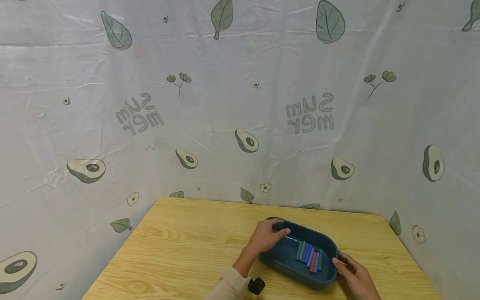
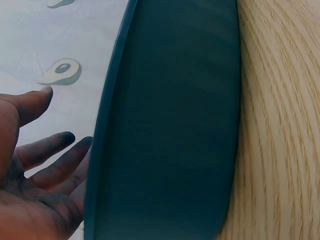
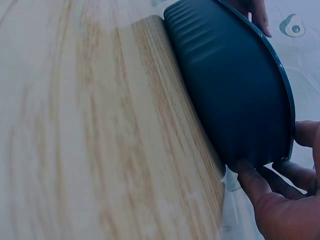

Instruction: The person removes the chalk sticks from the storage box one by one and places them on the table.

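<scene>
A dark teal oblong dish (image 1: 288,271) with rounded ends stands on the wooden table, tilted across it in the head view. Inside, toward its right end, several short sticks (image 1: 309,255) lie side by side in green, blue and one red. My left hand (image 1: 267,236) is over the dish's left part, fingers loosely spread and thumb apart. In the left wrist view, those fingers (image 2: 55,145) show beyond the rim and pinch nothing. At the other end, my right hand (image 1: 356,277) holds the dish, thumb at the rim and fingers against the outer wall (image 3: 235,100).
The light wooden table (image 1: 180,250) reaches back to a pale hanging sheet (image 1: 210,108) printed with avocados and leaves. A small black device (image 1: 256,286) sits at my left wrist, beside the beige sleeve (image 1: 229,284).
</scene>
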The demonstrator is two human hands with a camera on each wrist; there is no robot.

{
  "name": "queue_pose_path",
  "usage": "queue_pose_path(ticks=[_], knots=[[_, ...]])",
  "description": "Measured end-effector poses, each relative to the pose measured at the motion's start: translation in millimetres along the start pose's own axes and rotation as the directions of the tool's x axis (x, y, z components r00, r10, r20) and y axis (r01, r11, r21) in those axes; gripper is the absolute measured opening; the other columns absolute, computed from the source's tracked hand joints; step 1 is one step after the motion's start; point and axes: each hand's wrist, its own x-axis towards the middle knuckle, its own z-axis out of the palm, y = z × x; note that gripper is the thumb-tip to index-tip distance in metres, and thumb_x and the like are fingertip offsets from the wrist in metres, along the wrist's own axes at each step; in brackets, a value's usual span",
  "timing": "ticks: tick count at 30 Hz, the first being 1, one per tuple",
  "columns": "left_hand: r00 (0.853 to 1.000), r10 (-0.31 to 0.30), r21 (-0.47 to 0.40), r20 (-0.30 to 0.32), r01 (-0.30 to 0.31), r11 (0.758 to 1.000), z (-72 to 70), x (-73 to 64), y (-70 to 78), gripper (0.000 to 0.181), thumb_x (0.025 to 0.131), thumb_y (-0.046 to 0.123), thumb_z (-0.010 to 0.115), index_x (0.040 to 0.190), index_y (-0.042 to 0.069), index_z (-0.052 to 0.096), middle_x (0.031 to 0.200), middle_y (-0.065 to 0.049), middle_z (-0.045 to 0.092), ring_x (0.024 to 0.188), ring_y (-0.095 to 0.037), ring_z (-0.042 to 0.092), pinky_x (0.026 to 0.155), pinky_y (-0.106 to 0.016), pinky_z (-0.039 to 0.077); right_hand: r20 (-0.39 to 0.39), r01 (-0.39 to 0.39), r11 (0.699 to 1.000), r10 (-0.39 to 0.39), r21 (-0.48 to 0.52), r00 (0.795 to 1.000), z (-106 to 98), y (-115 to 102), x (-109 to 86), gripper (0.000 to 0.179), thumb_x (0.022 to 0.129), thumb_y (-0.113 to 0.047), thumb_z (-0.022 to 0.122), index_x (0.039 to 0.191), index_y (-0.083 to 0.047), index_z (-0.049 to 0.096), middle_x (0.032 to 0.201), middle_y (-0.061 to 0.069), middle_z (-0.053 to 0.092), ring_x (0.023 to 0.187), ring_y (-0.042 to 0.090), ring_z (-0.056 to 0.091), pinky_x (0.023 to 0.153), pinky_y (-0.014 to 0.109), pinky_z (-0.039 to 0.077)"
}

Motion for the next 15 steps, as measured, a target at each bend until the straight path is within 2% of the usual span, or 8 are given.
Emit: queue_pose_path(ticks=[5,10,15], knots=[[1.000,-0.022,0.040,0.020,0.021,0.999,6.0,3.6,2.5,0.051,0.101,0.047,0.072,0.137,0.011,0.074,0.130,-0.009,0.077,0.116,-0.028,0.073,0.094,-0.042,0.061,0.002,-0.006,1.000,0.006,0.003,1.000,-1,-1,0.4,0.080,0.110,-0.049,0.059,0.159,0.011,0.040,0.161,0.037,0.044,0.146,0.050,0.051,0.101,0.040,0.062],[0.998,-0.045,0.008,0.052,0.045,0.999,13.0,8.4,1.2,0.048,0.100,0.045,0.075,0.134,0.011,0.075,0.121,-0.007,0.079,0.104,-0.022,0.075,0.086,-0.038,0.061,-0.001,-0.006,1.000,0.006,0.029,1.000,0,0,0.3,0.078,0.110,-0.047,0.060,0.159,0.011,0.041,0.162,0.036,0.044,0.146,0.049,0.051,0.099,0.038,0.062],[0.994,-0.086,-0.090,0.068,0.092,0.992,22.5,12.5,-1.3,0.045,0.099,0.040,0.077,0.131,0.009,0.076,0.114,-0.007,0.080,0.087,-0.012,0.074,0.075,-0.032,0.060,-0.006,-0.009,1.000,0.009,0.029,1.000,1,0,0.1,0.079,0.110,-0.048,0.059,0.159,0.011,0.041,0.162,0.036,0.044,0.147,0.049,0.051,0.100,0.040,0.062]])
